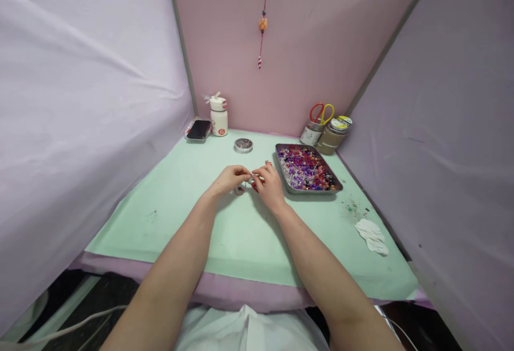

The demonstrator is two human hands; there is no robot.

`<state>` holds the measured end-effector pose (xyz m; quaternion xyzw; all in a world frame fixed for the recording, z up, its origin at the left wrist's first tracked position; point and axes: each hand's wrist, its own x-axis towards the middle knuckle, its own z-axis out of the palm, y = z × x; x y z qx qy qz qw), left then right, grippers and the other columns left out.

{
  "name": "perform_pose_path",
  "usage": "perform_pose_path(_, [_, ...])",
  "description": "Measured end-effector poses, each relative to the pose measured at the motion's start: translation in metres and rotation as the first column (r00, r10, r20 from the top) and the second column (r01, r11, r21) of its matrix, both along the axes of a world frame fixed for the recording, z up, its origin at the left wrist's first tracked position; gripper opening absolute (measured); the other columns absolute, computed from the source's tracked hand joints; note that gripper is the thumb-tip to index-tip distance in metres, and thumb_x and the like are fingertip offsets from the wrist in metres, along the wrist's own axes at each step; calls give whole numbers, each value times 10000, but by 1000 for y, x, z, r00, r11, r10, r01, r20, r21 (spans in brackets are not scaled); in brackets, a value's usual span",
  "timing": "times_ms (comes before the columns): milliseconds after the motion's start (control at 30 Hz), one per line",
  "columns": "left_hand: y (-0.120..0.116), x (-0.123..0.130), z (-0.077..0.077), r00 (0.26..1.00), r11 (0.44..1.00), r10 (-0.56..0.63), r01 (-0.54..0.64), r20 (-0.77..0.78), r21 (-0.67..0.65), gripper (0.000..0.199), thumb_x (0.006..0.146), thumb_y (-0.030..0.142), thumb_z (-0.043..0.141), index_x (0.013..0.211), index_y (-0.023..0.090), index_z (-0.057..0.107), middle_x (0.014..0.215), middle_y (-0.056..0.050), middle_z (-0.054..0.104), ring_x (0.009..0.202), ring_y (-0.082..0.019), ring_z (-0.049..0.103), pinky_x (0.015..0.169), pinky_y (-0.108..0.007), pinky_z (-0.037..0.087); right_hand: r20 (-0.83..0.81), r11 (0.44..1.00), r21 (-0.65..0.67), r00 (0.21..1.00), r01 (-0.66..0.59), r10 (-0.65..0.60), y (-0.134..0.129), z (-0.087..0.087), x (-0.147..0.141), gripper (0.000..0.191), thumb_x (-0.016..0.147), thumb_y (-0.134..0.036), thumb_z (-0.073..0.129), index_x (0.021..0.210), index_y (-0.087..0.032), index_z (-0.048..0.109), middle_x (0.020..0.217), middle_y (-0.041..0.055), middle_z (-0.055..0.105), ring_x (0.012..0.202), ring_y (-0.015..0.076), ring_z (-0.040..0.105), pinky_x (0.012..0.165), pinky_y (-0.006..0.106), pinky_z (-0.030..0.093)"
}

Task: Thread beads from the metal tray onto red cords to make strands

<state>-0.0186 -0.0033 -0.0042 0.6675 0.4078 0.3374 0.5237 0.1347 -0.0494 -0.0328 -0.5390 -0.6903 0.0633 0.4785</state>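
My left hand (229, 180) and my right hand (271, 187) meet over the middle of the green tabletop, both with fingertips pinched together. Between them is something small and thin, too fine to make out. Under the fingers of my right hand shows part of a red object (256, 185), mostly covered, whose kind I cannot tell. Just below my left fingertips lies a small round item with a reddish edge (239, 190). A metal tray (311, 192) full of purple, red, clear and dark beads stands right of my right hand. Beyond the hands sits a small round dish (243, 149) of tiny dark pieces.
A phone (199, 129) and a white bottle (219, 121) stand at the back left. Back right are a jar (310, 136) holding red- and yellow-handled scissors and a lidded jar (332, 139). A crumpled tissue (371, 236) lies right. A beaded string (262, 24) hangs on the wall.
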Motion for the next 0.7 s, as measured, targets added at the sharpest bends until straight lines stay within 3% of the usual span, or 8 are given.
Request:
perform_pose_path(200, [-2,1,1,1000,999,-7,6,-11,-34,140,625,245,697,720,143,680,693,-27,643,611,-116,523,586,-252,396,54,1000,2,998,-11,11,1,0,1,149,873,-207,452,782,-208,570,837,53,555,855,207,509,874,378,403])
perform_pose_path(433, [1,-3,-4,995,986,-94,88,-43,-140,163,597,246,724,708,135,681,630,-23,605,570,-120,531,551,-262,417,-73,999,11,997,36,-35,2,0,3,147,873,-219,410,792,-218,532,811,48,577,932,214,533,928,380,384])
perform_pose_path(567, [0,-1,-5,998,987,-65,60,-26,-151,162,607,259,728,698,135,677,643,-27,607,576,-119,535,558,-266,428,-256,997,-24,964,68,-72,2,1,1,136,853,-260,438,816,-215,561,829,43,601,878,200,575,844,347,429])
perform_pose_path(700, [-1,5,-10,998,984,-1,13,68,-179,194,601,275,745,715,133,676,662,-27,609,554,-105,512,548,-267,436,-548,992,-122,834,-10,-59,2,4,-5,130,792,-327,524,806,-208,573,790,16,607,717,165,586,714,316,475])
